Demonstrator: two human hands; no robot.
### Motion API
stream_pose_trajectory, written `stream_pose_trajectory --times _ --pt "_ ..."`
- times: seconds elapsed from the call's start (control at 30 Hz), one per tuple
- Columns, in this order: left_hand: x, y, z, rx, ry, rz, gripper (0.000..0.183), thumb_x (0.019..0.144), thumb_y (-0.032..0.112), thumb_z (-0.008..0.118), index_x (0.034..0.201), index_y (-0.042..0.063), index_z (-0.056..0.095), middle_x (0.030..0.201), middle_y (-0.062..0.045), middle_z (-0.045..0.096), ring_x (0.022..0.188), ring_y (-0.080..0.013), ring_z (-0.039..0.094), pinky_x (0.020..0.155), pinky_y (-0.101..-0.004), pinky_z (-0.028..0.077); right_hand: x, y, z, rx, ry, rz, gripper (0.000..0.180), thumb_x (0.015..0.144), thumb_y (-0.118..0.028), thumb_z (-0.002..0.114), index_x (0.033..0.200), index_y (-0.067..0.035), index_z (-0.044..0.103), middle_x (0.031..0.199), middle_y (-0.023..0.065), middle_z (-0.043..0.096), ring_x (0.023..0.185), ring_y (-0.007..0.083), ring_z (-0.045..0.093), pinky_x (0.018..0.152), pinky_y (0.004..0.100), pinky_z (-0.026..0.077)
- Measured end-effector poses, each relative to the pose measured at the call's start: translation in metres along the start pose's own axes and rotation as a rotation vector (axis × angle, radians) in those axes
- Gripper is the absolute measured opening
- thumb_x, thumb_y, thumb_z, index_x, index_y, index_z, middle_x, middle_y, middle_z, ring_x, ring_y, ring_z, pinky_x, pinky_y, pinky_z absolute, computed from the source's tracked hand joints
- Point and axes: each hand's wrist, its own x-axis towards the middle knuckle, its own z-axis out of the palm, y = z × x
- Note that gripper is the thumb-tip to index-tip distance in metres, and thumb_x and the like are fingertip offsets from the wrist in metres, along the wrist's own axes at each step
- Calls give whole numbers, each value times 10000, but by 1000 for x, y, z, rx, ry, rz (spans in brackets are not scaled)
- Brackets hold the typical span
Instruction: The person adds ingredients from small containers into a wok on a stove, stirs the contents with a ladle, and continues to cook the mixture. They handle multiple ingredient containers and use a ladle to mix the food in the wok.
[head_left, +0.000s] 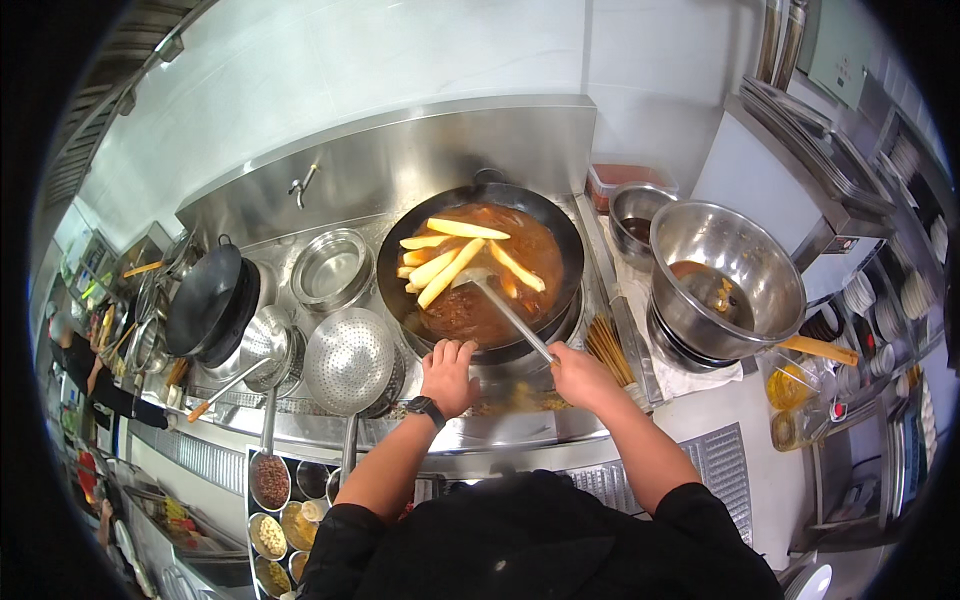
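A large black wok on the range holds brown liquid with several long pale-yellow pieces of food heaped on its left side. My right hand is closed around the metal handle of a cooking ladle or spatula, whose head rests partly in the liquid near the middle. At the wok's near rim is my left hand, fingers forward and palm down, a dark watch on its wrist. Whether it grips the rim or only lies on it cannot be told.
Perforated strainers, a round metal pot and black woks stand left. On the right are a bamboo brush, a big steel bowl and oil containers. Seasoning tins sit lower left. Another person stands far left.
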Motion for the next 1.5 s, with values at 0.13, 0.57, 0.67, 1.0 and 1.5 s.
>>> stream_pose_trajectory --times 0.13,0.57,0.67,1.0,1.5 --pt "2 0 3 19 10 6 701 747 207 752 1386 125 475 1313 -141 501 1316 -362 430 1050 -521 375 20 7 12 -1 65 -16 209 944 -142 548 1131 -58 587 950 244 702 934 438 671 801 556 518" --pt "-1 -18 7 -93 -21 -15 665 762 150 666 1404 116 494 1298 -162 535 1254 -372 475 1019 -558 408 63 68 64 121 130 -15 300 960 -242 577 1239 -151 639 1013 234 695 951 448 660 821 519 517" --pt "1 -10 12 -80 61 24 672 736 160 684 1382 109 509 1308 -134 539 1246 -337 486 981 -545 419 39 55 40 113 213 -16 351 969 -143 570 1306 -53 611 1161 266 670 1062 432 648 901 463 509" --pt "-15 -13 7 -63 69 -49 697 704 145 725 1365 138 501 1286 -100 525 1329 -296 431 923 -486 400 -4 42 36 440 13 163 539 971 -10 509 1502 -73 441 1014 102 622 480 173 571 413 327 460" --pt "-18 -13 7 -60 132 -31 692 685 139 734 1342 135 516 1271 -98 529 1301 -299 452 904 -473 415 -19 46 46 406 79 239 566 976 -31 522 1530 -116 447 953 114 619 466 174 543 430 343 456"
